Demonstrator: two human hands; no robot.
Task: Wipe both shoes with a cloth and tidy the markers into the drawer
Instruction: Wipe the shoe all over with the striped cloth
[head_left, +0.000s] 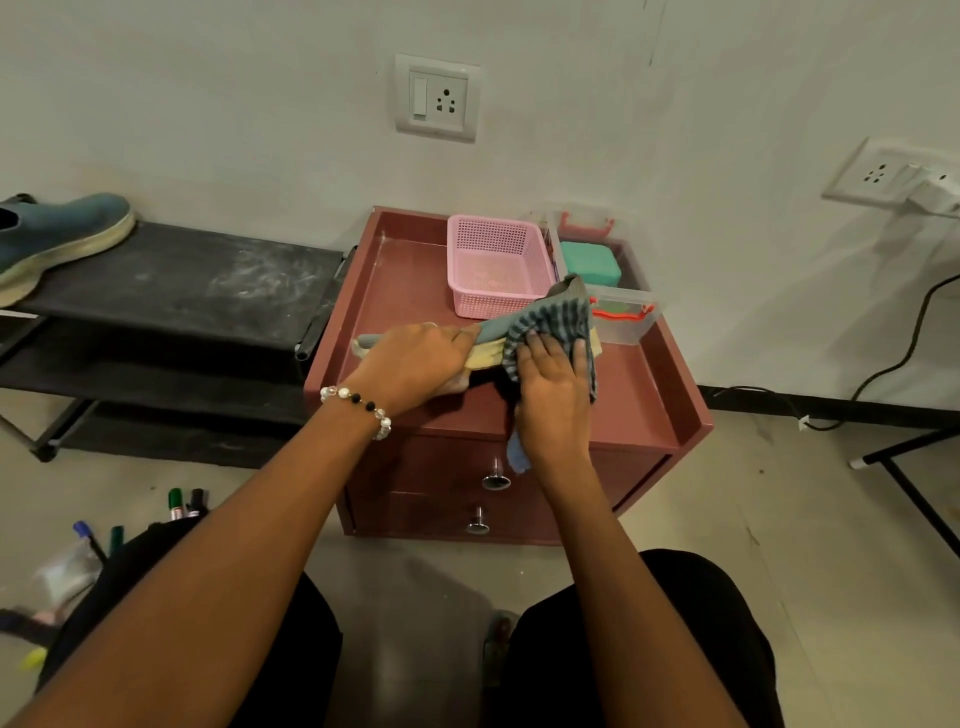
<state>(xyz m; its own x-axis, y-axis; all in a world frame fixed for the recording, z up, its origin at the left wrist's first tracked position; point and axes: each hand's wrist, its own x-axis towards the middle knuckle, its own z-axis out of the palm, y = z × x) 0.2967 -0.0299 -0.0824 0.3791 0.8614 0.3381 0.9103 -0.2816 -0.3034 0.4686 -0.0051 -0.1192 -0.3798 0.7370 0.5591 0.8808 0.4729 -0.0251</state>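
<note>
Fingers of the left hand (415, 358) curl over the teal slip-on shoe with a cream sole (470, 345), clamping it by its heel half, while the right hand (550, 379) lies spread and flat, pressing the blue-and-grey striped cloth (558, 317) against the toe half. The shoe lies on the top of the low reddish-brown two-drawer cabinet (649, 400), just in front of the pink perforated plastic basket (493, 262). To wipe well, I would keep the left grip firm so the shoe cannot skid, and stroke the cloth along the upper and then down the sole edge, turning the shoe to reach the far side. Its long axis runs left to right across the cabinet; the toe probably points right, under the cloth, though that end is covered. The second teal shoe (57, 234) sits well apart on the black fabric shoe rack (208, 275), toe to the right. Several markers (184, 504) lie on the floor at the left, and both drawers look closed
</note>
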